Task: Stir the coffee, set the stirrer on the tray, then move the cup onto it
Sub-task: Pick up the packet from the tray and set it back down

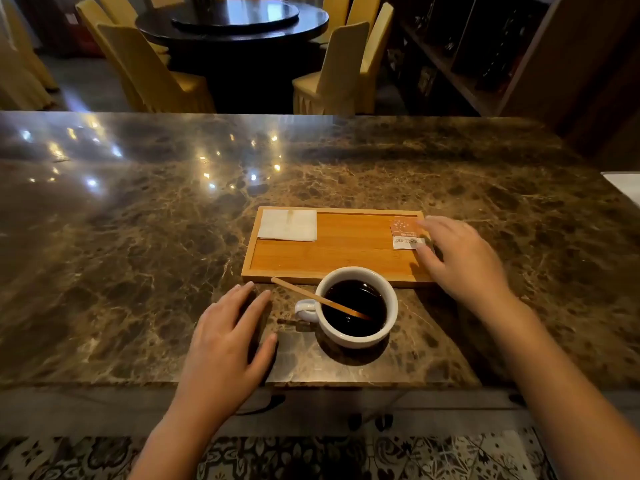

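A white cup (356, 336) of black coffee stands on the marble counter, just in front of the wooden tray (332, 261), handle to the left. A thin wooden stirrer (301, 292) leans in the cup, its upper end pointing left over the rim. My left hand (225, 344) lies flat on the counter left of the cup, fingers apart, holding nothing. My right hand (460, 258) hovers over the tray's right end, fingers spread, fingertips beside an orange sugar packet (405, 233).
A folded white napkin (288, 225) lies in the tray's far left corner. The marble counter (138, 237) stretches wide to the left and back. Beyond it stand a round dark table (232, 19) and yellow-covered chairs (343, 74). Shelving (485, 64) is at the right.
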